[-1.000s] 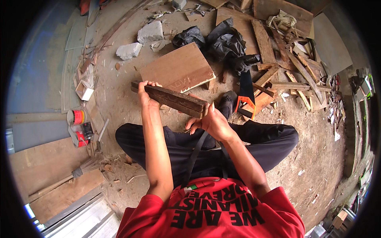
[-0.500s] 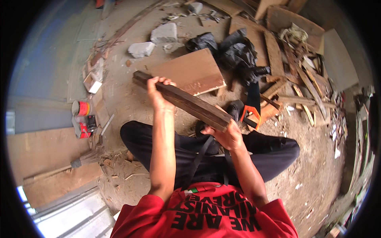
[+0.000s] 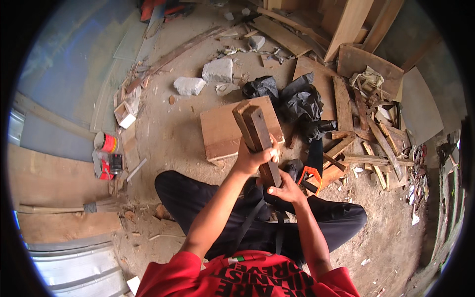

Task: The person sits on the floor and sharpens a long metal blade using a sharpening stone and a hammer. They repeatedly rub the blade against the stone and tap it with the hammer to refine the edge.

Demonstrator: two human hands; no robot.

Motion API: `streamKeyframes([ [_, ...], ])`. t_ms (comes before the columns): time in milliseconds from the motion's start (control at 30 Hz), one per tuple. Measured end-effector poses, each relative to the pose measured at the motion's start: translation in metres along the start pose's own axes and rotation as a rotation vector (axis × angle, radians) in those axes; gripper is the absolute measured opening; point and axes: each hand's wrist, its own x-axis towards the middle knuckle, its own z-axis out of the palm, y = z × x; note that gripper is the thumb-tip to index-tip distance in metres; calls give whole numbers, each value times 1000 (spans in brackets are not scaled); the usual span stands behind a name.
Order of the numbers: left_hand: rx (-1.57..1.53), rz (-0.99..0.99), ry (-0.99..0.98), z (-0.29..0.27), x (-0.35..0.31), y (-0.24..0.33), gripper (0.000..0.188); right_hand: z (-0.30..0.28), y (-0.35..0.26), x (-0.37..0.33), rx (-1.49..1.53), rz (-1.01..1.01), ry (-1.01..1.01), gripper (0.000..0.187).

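Note:
A dark brown wooden beam (image 3: 259,129) is gripped in both hands above my crossed legs, its far end raised and pointing away from me. A lengthwise line shows at that end; I cannot tell whether it is one piece or two laid together. My left hand (image 3: 253,157) wraps around the middle of the beam. Lower down, my right hand (image 3: 287,190) holds the near end, thumb against its side. Behind the beam stands a low wooden block or stool (image 3: 217,136) with a flat top. A handsaw with an orange handle (image 3: 312,180) lies by my right knee.
Black plastic bags (image 3: 301,101) lie beyond the saw. Scrap planks (image 3: 383,143) are heaped at the right. Pale stone blocks (image 3: 217,70) rest on the dirt floor farther off. Red cans (image 3: 106,142) stand at the left, near leaning panels (image 3: 54,183).
The beam has swung from lying slantwise to pointing away from me, far end raised. My left hand has moved right, closer to my right hand. The view has tilted up a little.

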Motion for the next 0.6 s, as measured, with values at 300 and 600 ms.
streamKeyframes([
  [300,-71,-73,-82,-7,10,-6,33,17,-6,5,-324,-19,267,30],
  [600,385,41,385,39,28,-16,46,16,9,17,-567,-69,702,36],
])
